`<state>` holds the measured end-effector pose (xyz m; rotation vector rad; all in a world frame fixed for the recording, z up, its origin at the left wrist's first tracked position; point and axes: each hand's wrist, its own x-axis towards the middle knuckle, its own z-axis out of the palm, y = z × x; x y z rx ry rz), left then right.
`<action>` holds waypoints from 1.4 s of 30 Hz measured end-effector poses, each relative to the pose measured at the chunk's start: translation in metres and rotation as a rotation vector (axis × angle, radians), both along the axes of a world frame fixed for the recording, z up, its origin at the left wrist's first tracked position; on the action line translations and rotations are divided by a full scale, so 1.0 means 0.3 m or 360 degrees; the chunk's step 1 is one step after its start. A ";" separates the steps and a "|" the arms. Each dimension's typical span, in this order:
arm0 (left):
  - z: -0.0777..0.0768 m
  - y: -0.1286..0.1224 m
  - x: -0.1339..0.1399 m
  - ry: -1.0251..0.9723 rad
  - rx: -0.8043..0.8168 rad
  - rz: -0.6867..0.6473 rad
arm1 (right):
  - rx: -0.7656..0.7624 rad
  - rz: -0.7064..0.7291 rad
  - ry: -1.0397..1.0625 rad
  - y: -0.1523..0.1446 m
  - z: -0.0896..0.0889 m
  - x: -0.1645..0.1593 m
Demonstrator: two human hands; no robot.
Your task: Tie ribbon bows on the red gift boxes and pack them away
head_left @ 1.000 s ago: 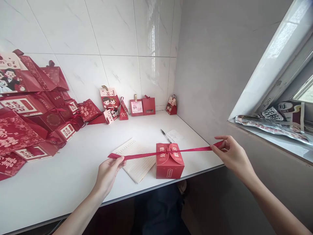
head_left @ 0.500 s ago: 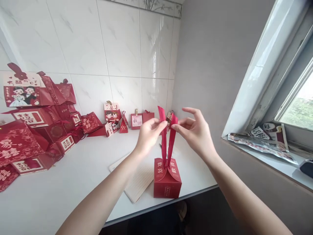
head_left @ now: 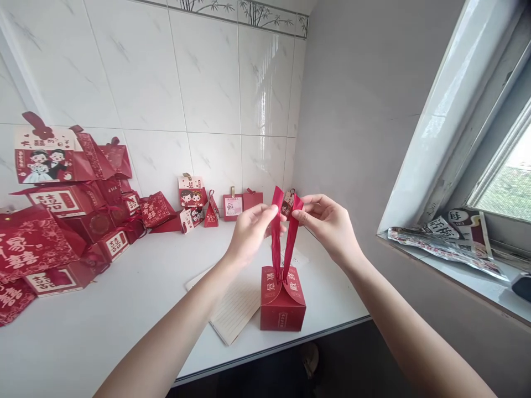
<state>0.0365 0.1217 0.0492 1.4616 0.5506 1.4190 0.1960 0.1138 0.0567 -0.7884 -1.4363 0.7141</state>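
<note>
A red gift box (head_left: pixel 282 309) with pale lettering stands upright near the table's front edge, its curved top flaps folded together. From the middle of its top rise the two ends of a red ribbon (head_left: pixel 291 246), drawn upward in a narrow V. My left hand (head_left: pixel 251 226) pinches the left end between thumb and fingers, close to its tip. Opposite it, my right hand (head_left: pixel 329 224) pinches the right end near the top. Both hands are above the box, slightly apart, and do not touch it.
Many red decorated boxes (head_left: pixel 58 199) are piled at the left. Several small ones (head_left: pixel 191 190) line the tiled wall. A lined notebook (head_left: pixel 236 309) lies left of the gift box. Wrappers (head_left: pixel 448 246) rest on the windowsill at right.
Both hands keep hold of the ribbon ends. The ends have spread slightly apart at the top, and my right hand's raised fingers have folded down. The view has shifted slightly.
</note>
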 end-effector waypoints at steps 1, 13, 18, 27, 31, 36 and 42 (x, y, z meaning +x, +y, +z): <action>-0.013 0.002 -0.012 0.0010 -0.0007 -0.0010 | 0.0014 0.0009 -0.0030 -0.005 -0.001 0.002; -0.231 -0.003 -0.073 0.1527 0.0254 0.0009 | -0.0147 0.0058 -0.0297 -0.018 -0.078 0.085; -0.232 -0.016 -0.060 0.1662 0.0347 0.0062 | 0.0454 -0.0945 -0.0564 -0.007 -0.117 0.107; -0.276 0.007 -0.062 0.1621 0.0345 0.0081 | 0.0040 -0.0319 -0.1941 -0.083 -0.260 0.007; -0.285 0.006 -0.066 0.1593 0.0347 0.0085 | -0.0143 -0.0327 -0.1970 -0.068 -0.282 -0.019; -0.295 0.008 -0.067 0.1595 0.0351 0.0099 | -0.0199 -0.0313 -0.1908 -0.062 -0.283 -0.029; -0.305 0.009 -0.058 0.1588 0.0391 0.0106 | -0.0213 -0.0297 -0.1842 -0.055 -0.307 -0.031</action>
